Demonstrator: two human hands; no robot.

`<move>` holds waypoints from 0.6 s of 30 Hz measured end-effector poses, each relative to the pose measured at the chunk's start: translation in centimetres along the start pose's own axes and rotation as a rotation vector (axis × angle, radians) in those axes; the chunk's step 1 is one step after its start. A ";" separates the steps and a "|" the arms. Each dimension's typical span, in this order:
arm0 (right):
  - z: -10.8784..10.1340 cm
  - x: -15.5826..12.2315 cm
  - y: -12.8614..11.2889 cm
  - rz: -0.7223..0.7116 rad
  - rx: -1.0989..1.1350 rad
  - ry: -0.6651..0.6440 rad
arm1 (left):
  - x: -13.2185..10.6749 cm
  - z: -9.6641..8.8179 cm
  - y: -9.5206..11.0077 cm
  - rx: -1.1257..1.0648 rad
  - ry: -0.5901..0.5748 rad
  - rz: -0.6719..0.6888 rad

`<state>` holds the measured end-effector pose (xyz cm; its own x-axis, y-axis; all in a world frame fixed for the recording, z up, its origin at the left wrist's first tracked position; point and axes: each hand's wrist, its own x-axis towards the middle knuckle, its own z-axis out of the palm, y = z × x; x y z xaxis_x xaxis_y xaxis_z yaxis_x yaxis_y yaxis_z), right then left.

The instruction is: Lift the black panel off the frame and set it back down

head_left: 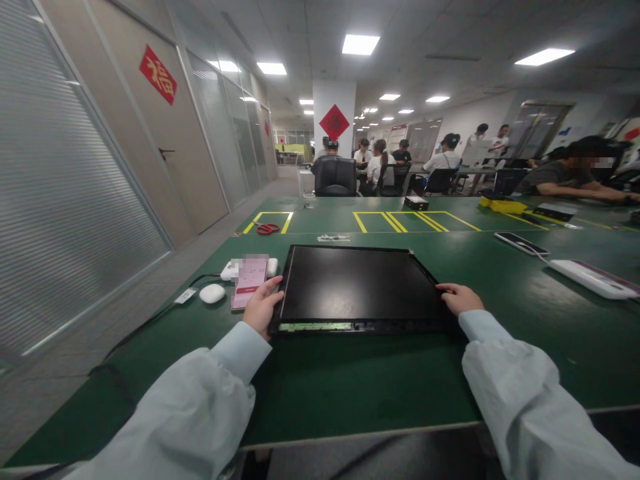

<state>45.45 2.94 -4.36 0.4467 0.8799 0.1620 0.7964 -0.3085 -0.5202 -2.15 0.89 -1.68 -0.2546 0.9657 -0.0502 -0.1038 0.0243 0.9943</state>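
We find our left hand [261, 308] and right hand [459, 298] clasping the black panel [357, 283] at its side edges; we judge it stiff but fragile.

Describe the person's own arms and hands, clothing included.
Both arms are in loose, creased, pale blue long sleeves, the left sleeve and right sleeve alike, narrowing to plain cuffs. The left hand and right hand are bare: no gloves, watch or rings visible.
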 end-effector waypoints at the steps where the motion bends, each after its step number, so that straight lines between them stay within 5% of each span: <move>1: 0.0 0.0 0.0 0.003 0.000 -0.003 | 0.0 0.1 0.0 -0.015 -0.002 -0.011; 13: -0.1 -0.2 -0.2 0.004 -0.018 -0.018 | -1.1 0.7 1.1 -0.168 -0.050 -0.173; 18: -0.3 -0.4 -0.5 -0.001 -0.048 -0.022 | -1.0 0.6 0.8 -0.209 -0.115 -0.134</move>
<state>44.96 2.67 -3.89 0.4372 0.8879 0.1435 0.8158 -0.3244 -0.4787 -1.42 0.09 -0.74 -0.1157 0.9808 -0.1567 -0.3280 0.1112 0.9381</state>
